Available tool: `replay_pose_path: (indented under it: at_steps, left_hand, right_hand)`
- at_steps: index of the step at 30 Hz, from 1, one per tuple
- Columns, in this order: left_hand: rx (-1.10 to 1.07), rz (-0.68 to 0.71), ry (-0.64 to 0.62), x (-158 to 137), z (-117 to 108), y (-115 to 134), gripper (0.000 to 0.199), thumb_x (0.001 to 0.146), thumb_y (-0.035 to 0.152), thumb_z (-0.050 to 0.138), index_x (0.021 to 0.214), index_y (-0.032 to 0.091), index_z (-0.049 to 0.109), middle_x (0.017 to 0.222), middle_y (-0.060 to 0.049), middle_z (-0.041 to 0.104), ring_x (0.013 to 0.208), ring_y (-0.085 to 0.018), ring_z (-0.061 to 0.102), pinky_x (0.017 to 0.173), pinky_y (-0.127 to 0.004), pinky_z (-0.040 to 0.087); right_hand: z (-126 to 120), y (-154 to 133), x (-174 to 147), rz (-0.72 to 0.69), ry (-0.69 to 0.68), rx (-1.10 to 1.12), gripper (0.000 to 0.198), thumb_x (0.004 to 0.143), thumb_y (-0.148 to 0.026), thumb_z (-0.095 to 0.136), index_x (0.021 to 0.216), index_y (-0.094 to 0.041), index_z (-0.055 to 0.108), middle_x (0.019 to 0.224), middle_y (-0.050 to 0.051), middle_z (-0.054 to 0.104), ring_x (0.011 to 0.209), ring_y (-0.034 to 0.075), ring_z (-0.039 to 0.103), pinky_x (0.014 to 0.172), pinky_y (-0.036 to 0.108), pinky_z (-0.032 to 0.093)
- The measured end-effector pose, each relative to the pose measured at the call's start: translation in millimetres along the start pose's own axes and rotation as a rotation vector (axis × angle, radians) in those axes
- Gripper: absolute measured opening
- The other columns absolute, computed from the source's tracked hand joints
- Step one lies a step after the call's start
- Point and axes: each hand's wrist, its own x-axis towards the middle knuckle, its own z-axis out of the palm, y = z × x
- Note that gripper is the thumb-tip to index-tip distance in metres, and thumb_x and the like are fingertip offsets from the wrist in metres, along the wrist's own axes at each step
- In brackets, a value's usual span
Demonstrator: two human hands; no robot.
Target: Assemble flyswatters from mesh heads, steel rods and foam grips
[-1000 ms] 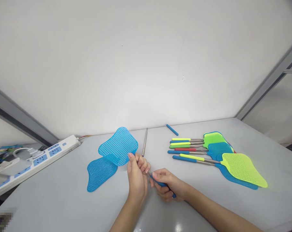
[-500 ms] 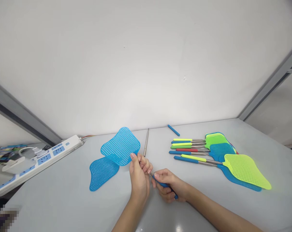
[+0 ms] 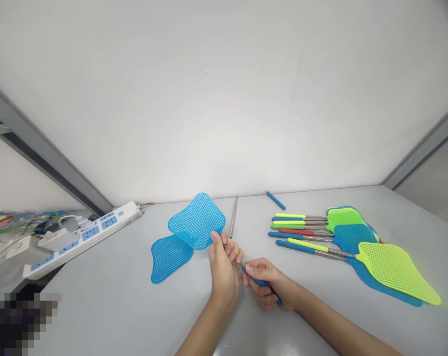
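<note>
Both hands are sitting slightly further right than a second ago (the head is turning). Left hand (image 3: 223,269) is pinching the blue mesh swatter head (image 3: 197,221); right hand (image 3: 265,286) is gripping its blue handle (image 3: 261,284). Its long axis is running handle-near-right to head-far-left, above the table (image 3: 109,296). Spare head (image 3: 170,256), bare rod (image 3: 233,223) and finished swatters (image 3: 342,236) are lying nearby.

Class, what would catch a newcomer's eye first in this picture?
At centre, the left hand pinches a blue swatter head while the right hand grips its blue handle. To the right lies a pile of swatters in yellow, green, blue and red. A power strip sits left.
</note>
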Motion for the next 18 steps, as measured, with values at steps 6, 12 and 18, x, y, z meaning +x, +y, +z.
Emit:
replay_pose_path:
  at_steps: [6, 12, 18]
  left_hand:
    - [-0.037, -0.014, 0.015, 0.8, 0.9, -0.4, 0.037, 0.069, 0.049, 0.051, 0.059, 0.017, 0.036, 0.047, 0.008, 0.023, 0.037, -0.003, 0.022, 0.035, -0.015, 0.026]
    - [-0.034, -0.019, 0.013, 0.7, 1.9, 0.1, 0.040, 0.068, 0.053, 0.048, 0.058, 0.017, 0.036, 0.046, 0.008, 0.024, 0.037, -0.003, 0.023, 0.036, -0.015, 0.027]
    - [-0.035, -0.020, 0.003, 0.2, 1.4, -0.1, 0.039, 0.069, 0.053, 0.048, 0.058, 0.017, 0.036, 0.047, 0.008, 0.023, 0.037, -0.003, 0.022, 0.036, -0.015, 0.026]
  right_hand:
    - [0.1, 0.5, 0.1, -0.003, 0.009, -0.010, 0.026, 0.076, -0.040, 0.047, 0.070, -0.015, 0.049, 0.036, -0.011, 0.027, 0.025, 0.001, 0.016, 0.025, 0.013, 0.014]
    - [-0.3, 1.1, -0.1, -0.004, 0.026, -0.019, 0.025, 0.075, -0.039, 0.048, 0.070, -0.015, 0.050, 0.036, -0.011, 0.028, 0.025, 0.001, 0.016, 0.025, 0.013, 0.015]
    - [0.1, 1.0, -0.7, -0.008, 0.015, -0.005, 0.024, 0.076, -0.038, 0.047, 0.070, -0.015, 0.050, 0.036, -0.011, 0.028, 0.025, 0.001, 0.016, 0.024, 0.014, 0.014]
